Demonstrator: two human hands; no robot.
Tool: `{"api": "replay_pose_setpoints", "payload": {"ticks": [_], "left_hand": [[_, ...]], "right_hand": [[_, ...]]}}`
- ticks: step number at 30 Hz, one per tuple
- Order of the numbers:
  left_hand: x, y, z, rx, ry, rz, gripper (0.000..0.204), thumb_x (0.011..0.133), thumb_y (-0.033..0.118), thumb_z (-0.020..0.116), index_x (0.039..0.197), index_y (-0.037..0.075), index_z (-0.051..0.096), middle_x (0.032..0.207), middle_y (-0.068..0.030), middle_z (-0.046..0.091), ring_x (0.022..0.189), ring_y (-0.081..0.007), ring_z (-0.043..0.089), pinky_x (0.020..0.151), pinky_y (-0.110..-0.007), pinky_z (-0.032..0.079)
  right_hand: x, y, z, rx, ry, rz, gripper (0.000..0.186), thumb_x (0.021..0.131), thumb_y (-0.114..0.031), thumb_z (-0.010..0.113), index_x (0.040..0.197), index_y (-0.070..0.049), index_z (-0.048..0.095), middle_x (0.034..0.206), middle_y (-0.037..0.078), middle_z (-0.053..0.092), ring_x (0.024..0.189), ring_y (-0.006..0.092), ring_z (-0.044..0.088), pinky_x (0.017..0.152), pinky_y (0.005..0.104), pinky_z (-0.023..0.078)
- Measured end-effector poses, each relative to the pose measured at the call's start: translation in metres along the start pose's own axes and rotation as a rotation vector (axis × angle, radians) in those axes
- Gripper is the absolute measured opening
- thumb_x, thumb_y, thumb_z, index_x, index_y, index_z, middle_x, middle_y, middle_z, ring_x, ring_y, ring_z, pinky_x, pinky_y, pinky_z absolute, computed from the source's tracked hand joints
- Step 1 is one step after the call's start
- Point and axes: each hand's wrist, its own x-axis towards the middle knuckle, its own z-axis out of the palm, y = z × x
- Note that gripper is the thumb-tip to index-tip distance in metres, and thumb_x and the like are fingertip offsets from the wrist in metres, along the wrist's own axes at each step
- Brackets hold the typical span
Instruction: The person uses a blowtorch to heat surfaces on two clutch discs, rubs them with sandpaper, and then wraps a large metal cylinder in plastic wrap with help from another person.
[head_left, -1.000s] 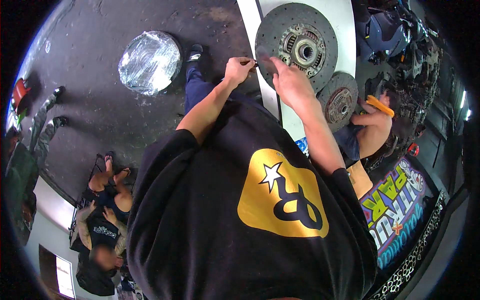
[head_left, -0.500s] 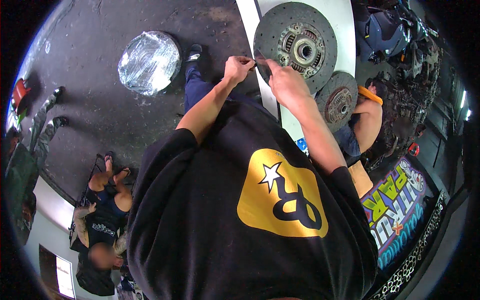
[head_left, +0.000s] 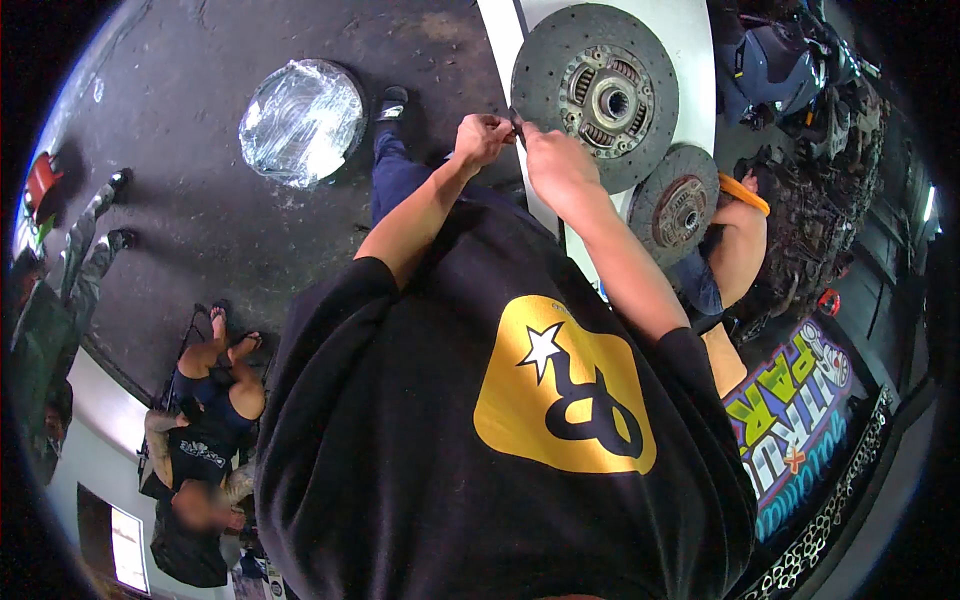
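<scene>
A large round clutch disc (head_left: 600,95) with a dark friction ring and a metal hub lies on a white table (head_left: 690,35). My left hand (head_left: 480,140) and my right hand (head_left: 555,165) meet at the disc's near left edge. Both pinch a small dark piece (head_left: 516,124) there, fingers closed. What the piece is stays too small to tell. A smaller clutch disc (head_left: 675,205) lies just right of my right forearm, overlapping the big disc's lower edge.
Another person's arm with an orange wristband (head_left: 745,192) rests beside the smaller disc. A round plastic-wrapped item (head_left: 302,120) lies on the dark floor at left. A person sits on the floor (head_left: 210,400) at lower left; another stands at far left (head_left: 60,300). Engine parts (head_left: 820,190) crowd the right.
My hands stay together at the disc's edge, hardly shifted. The other person's arm with the orange band has drawn slightly up and in toward the smaller disc.
</scene>
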Motion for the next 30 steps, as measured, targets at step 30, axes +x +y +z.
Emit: {"api": "replay_pose_setpoints", "payload": {"ticks": [30], "left_hand": [[0.013, 0.066, 0.0, 0.452, 0.381, 0.273, 0.025, 0.087, 0.03, 0.079, 0.099, 0.009, 0.082, 0.088, -0.01, 0.079, 0.078, -0.0232, 0.076, 0.076, -0.035, 0.058]], "right_hand": [[-0.092, 0.061, 0.007, 0.323, 0.221, 0.101, 0.048, 0.096, -0.016, 0.063, 0.142, -0.015, 0.053, 0.095, 0.028, 0.07, 0.089, 0.0474, 0.069, 0.083, 0.0559, 0.055]]}}
